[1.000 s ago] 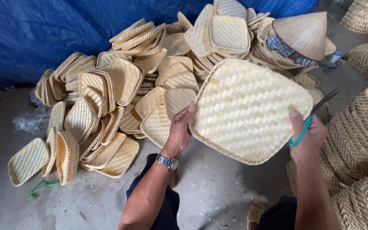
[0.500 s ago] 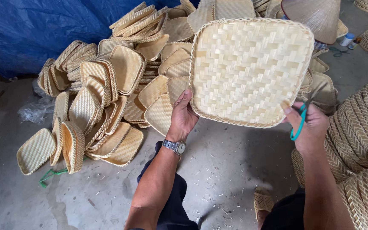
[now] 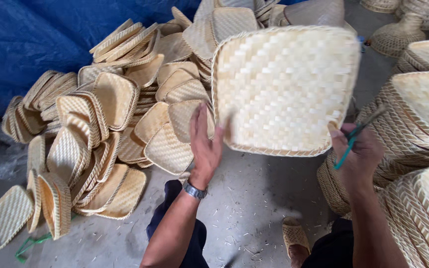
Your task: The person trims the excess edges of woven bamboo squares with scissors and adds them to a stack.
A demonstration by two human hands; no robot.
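I hold a square woven bamboo tray [image 3: 284, 89] up in front of me, its underside facing me. My left hand [image 3: 205, 144], with a wristwatch [image 3: 194, 190] on the wrist, grips the tray's lower left edge. My right hand [image 3: 356, 154] pinches the lower right corner and also holds green-handled scissors [image 3: 353, 139].
A big heap of similar woven trays [image 3: 100, 129] lies on the concrete floor [image 3: 254, 198] to the left, against a blue tarpaulin [image 3: 35, 34]. Stacks of trays [image 3: 423, 129] stand at the right. More baskets [image 3: 398, 34] are at the back right. My sandalled foot [image 3: 294, 238] is below.
The tray has been raised and turned closer to my face. My left hand has shifted along the lower left edge. The view tilted down slightly.
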